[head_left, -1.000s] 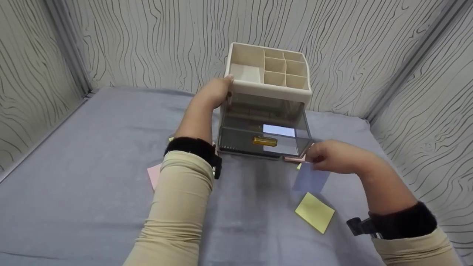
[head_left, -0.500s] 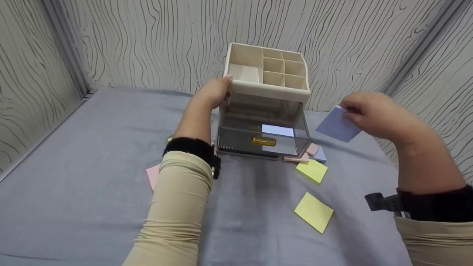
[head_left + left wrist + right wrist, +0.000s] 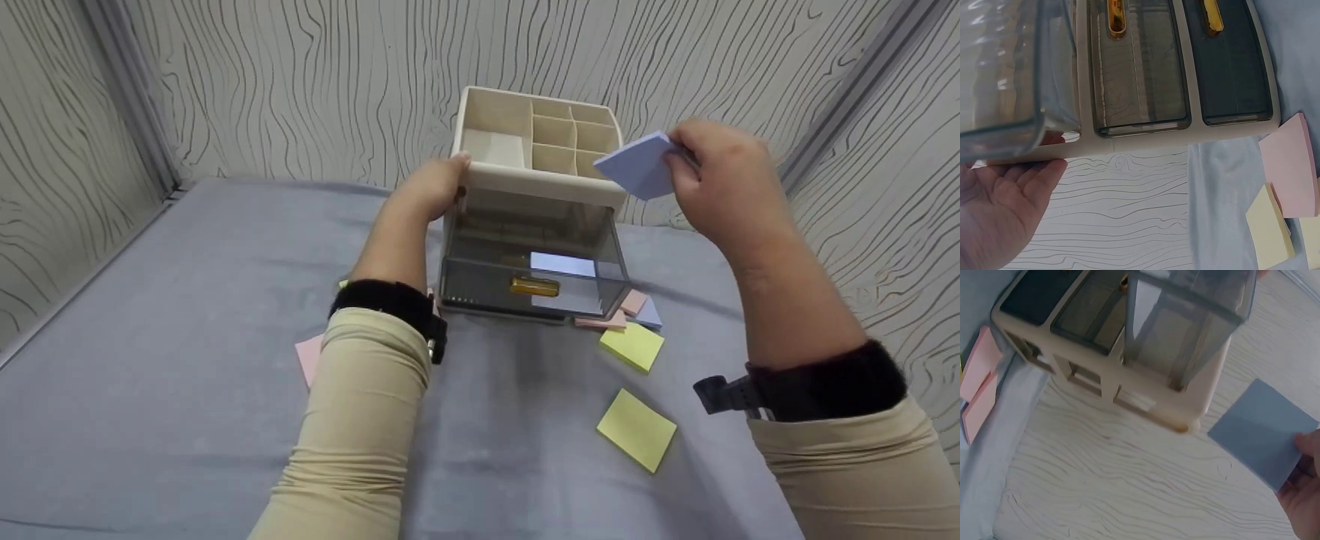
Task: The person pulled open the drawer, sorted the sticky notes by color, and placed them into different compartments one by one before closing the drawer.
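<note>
A cream desk organizer (image 3: pixel 540 174) with clear drawers stands at the back of the table, its top drawer (image 3: pixel 536 247) pulled out. At its left side my left hand (image 3: pixel 433 187) grips the body, thumb on the upper front edge; the left wrist view shows that hand (image 3: pixel 1008 202) against the side wall. My right hand (image 3: pixel 724 176) pinches a blue sticky note pad (image 3: pixel 637 169) by one corner. The pad is raised beside the organizer's top right compartments and overlaps them in the head view. Inside the open drawer lies a pale blue pad (image 3: pixel 562 264).
Two yellow pads (image 3: pixel 637 431) lie to the right on the grey cloth (image 3: pixel 225 375). Pink pads (image 3: pixel 602 320) and another blue pad (image 3: pixel 649 313) rest by the organizer's front right corner. A pink pad (image 3: pixel 307 356) shows beside my left sleeve. Wood-patterned panels (image 3: pixel 337 90) stand behind.
My right hand has lifted the blue sticky note pad off the cloth, first up and right, then up and left to the organizer's top. My left hand keeps its grip.
</note>
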Demonstrator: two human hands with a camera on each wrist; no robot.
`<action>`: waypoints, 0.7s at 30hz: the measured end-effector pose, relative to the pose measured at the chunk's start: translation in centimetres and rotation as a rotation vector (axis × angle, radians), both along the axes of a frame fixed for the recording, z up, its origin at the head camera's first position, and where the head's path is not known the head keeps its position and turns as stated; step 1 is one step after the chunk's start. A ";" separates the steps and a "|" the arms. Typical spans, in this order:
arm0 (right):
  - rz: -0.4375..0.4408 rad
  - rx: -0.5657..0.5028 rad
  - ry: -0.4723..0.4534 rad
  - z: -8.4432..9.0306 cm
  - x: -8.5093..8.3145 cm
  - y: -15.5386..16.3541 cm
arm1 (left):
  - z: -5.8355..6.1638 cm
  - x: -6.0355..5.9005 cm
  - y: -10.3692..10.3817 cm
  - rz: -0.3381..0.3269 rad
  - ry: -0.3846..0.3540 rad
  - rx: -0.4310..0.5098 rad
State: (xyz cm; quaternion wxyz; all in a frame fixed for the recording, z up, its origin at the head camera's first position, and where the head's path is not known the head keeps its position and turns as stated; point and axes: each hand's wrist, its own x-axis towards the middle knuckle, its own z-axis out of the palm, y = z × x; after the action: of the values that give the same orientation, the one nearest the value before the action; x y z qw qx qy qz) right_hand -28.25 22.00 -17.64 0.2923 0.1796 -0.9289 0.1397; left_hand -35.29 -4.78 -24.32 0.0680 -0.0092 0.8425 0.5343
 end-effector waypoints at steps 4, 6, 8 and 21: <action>0.033 -0.076 -0.067 0.0 0.0 -1.7 | 0.0 0.0 0.1 0.004 -0.005 0.005; 0.054 -0.074 -0.125 -0.1 0.0 -2.4 | 0.0 0.1 0.1 0.003 -0.006 0.009; 0.088 -0.045 -0.181 -0.2 -0.1 -3.0 | 0.0 0.1 0.1 0.005 -0.005 0.008; 0.309 0.236 -0.417 -3.1 -1.3 -4.2 | -0.1 0.0 0.3 0.000 -0.002 -0.005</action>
State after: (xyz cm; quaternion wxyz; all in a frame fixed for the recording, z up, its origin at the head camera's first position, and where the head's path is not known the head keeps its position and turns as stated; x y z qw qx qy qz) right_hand -29.55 17.79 -20.79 0.0470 0.3192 -0.9404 0.1073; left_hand -35.29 -4.47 -24.41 0.0691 -0.0098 0.8437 0.5323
